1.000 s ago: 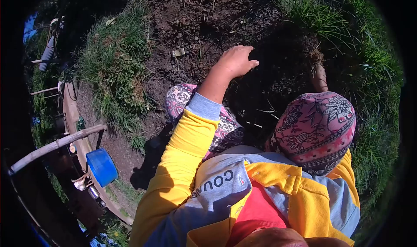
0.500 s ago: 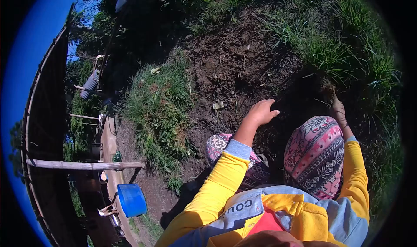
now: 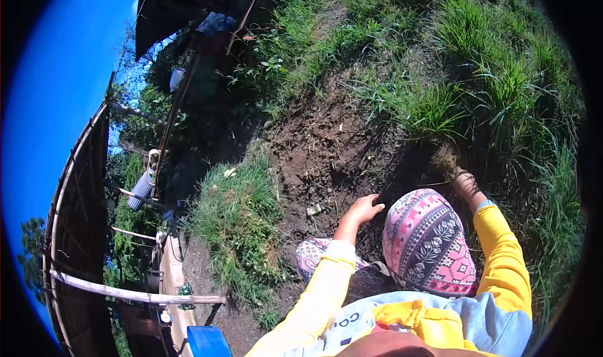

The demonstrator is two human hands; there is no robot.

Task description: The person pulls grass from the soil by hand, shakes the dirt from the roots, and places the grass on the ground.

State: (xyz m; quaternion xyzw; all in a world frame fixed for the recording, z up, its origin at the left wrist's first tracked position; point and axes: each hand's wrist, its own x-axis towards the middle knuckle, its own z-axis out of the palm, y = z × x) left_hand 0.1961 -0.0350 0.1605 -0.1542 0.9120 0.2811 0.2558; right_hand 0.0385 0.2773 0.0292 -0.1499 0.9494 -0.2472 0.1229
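Everything has slid down and shrunk in the view since a second ago: more sky and slope show now, the grass bank (image 3: 477, 74) fills the top, and the blue bucket (image 3: 207, 343) has dropped to the very bottom edge. Below the bank lies the patch of bare dug soil (image 3: 326, 162), with a separate grass clump (image 3: 235, 212) to its left and a bamboo pole (image 3: 135, 294) further down.

Both arms are stretched further up the slope than before. Her right hand (image 3: 466, 184) is clenched around the base of a grass tuft (image 3: 447, 159) at the rim of the soil, right where roots meet earth. Her left hand (image 3: 364, 207) hangs loose and released, fingers spread over the dark soil, gripping nothing.

From where I stand, the risk is the slope. She leans far forward, and if that tuft tears free suddenly, or snaps at the stems and leaves the roots behind, her weight could tip, with only a slack hand on crumbly earth to catch her.
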